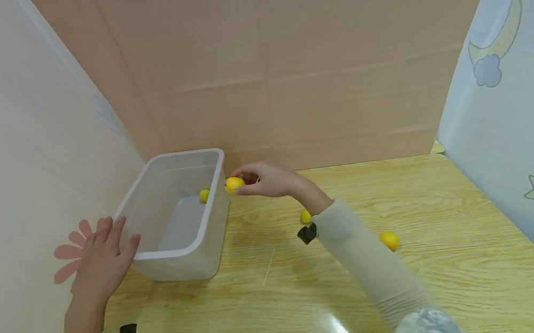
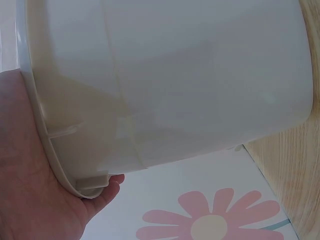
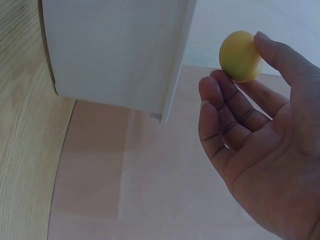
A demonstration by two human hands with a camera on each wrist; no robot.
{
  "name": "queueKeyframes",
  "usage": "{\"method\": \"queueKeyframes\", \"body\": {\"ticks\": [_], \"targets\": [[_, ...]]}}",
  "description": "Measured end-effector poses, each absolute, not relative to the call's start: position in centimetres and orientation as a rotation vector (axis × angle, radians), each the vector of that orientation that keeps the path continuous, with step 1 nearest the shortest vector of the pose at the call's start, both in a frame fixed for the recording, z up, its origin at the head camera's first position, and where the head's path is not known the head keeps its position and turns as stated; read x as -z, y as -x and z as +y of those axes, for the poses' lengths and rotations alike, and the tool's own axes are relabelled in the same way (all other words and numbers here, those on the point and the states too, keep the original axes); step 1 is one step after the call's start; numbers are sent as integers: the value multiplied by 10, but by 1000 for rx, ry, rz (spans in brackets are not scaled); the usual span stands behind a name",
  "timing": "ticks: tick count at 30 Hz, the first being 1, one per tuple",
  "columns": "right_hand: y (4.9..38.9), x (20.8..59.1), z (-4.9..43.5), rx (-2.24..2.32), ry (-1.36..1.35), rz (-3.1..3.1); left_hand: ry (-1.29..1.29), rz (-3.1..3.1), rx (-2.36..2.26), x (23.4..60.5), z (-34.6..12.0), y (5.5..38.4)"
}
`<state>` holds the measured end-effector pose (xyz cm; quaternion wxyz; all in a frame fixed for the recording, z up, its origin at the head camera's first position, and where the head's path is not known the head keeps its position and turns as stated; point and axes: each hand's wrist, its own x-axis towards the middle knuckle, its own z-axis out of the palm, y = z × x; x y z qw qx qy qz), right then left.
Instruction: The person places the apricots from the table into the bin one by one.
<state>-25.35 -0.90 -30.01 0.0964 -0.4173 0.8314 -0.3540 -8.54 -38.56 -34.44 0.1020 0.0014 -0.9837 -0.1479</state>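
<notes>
My right hand (image 1: 268,180) pinches a small yellow-orange fruit (image 1: 235,184) between thumb and fingertips, just outside the right wall of a white plastic bin (image 1: 193,251). In the right wrist view the fruit (image 3: 241,56) is smooth and rounded, level with or above the bin's rim (image 3: 177,65). The other fingers curl loosely below it. My left hand (image 1: 101,255) rests on the bin's near left corner, fingers spread over the rim. From the left wrist, the palm (image 2: 35,170) lies against the rim with fingertips at the corner. Inside the bin lies a yellow fruit (image 1: 204,195).
Two more yellow fruits lie on the wooden table (image 1: 280,304): one (image 1: 305,216) partly behind the right wrist, another (image 1: 389,240) right of the forearm. A brownish-pink panel (image 1: 335,74) stands behind, with patterned white sheets (image 1: 495,128) at both sides.
</notes>
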Motion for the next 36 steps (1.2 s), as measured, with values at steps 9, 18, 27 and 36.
{"method": "queueKeyframes", "body": {"ticks": [9, 18, 27, 36], "targets": [[248, 295, -31, 1104, 1271, 2468, 4, -2899, 438, 345, -386, 84], [241, 292, -50, 1136, 1249, 2475, -4, -2905, 442, 344, -386, 83], [237, 292, -65, 1116, 1254, 2473, -17, -2911, 450, 343, -384, 83], [234, 290, -77, 1144, 1231, 2461, -20, -2921, 440, 343, -383, 84]]}}
